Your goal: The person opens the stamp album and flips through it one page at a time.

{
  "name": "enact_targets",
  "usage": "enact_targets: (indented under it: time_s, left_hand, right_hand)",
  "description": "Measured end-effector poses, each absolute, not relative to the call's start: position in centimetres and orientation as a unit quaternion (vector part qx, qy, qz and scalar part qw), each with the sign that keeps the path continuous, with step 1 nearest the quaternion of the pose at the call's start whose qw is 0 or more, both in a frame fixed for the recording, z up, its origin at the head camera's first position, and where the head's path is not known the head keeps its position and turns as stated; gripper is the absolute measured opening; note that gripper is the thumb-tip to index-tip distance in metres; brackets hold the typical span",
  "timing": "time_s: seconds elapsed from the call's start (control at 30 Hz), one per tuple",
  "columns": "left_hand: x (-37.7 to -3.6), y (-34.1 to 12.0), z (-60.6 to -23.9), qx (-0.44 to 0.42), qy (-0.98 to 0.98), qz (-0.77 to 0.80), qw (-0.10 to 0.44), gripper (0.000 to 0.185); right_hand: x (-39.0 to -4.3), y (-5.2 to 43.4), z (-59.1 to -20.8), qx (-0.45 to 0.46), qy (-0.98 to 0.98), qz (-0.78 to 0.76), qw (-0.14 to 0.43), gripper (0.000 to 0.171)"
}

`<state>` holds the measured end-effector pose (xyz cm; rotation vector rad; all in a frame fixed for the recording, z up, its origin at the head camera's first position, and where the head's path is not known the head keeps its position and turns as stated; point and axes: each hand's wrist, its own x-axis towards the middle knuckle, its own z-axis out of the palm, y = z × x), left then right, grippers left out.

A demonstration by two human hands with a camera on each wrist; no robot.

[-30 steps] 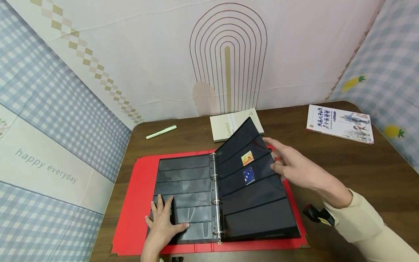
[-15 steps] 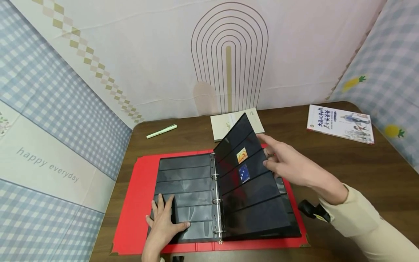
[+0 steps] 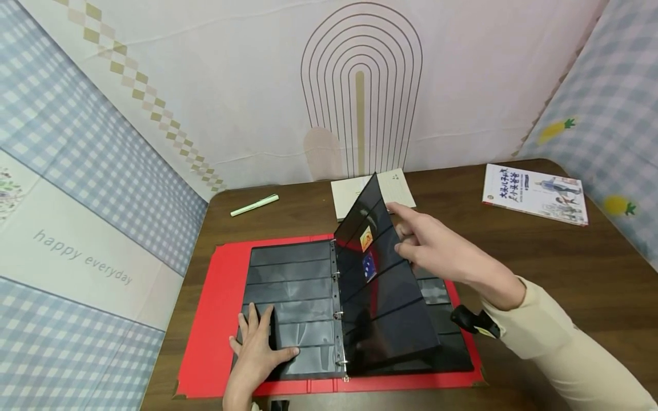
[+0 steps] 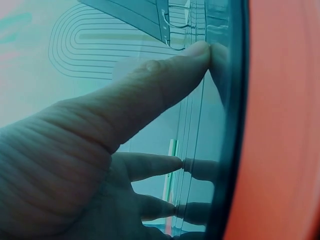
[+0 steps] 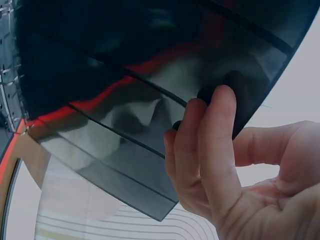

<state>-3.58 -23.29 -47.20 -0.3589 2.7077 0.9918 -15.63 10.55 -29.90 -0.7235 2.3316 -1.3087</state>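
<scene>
A red ring binder (image 3: 216, 319) lies spread on the table, its black pocket pages held by metal rings. My right hand (image 3: 429, 242) pinches the outer edge of a lifted black page (image 3: 390, 308), thumb on one face and fingers behind; the right wrist view shows those fingers (image 5: 217, 145) against its back. In two of its pockets sit an orange-and-white stamp (image 3: 366, 238) and a blue stamp (image 3: 369, 266). My left hand (image 3: 257, 348) rests with spread fingers on the left page (image 3: 293, 285); in the left wrist view its thumb (image 4: 160, 82) touches the glossy surface.
Behind the binder lies a cream book (image 3: 398, 191), partly covered by the raised page. A pale green pen (image 3: 254, 205) is at the back left and a white illustrated book (image 3: 534, 194) at the back right. Patterned cloth hangs around the table (image 3: 514, 251).
My right hand has moved left, tilting the page up toward the rings and uncovering more of the page beneath. My left hand has stayed put.
</scene>
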Motion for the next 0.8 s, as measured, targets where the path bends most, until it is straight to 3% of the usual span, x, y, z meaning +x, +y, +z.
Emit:
enact_targets:
  time_s: [0.6, 0.8]
  left_hand:
    - [-3.6, -22.7, -45.9, -0.115, 0.931, 0.327, 0.115, 0.097]
    - [-3.9, -21.6, -44.3, -0.083, 0.931, 0.347, 0.079, 0.090]
  right_hand:
    - [-15.6, 8.3, -29.6, -0.263, 0.816, -0.482, 0.182, 0.073]
    - [-15.5, 7.7, -29.6, -0.260, 0.813, -0.488, 0.183, 0.072]
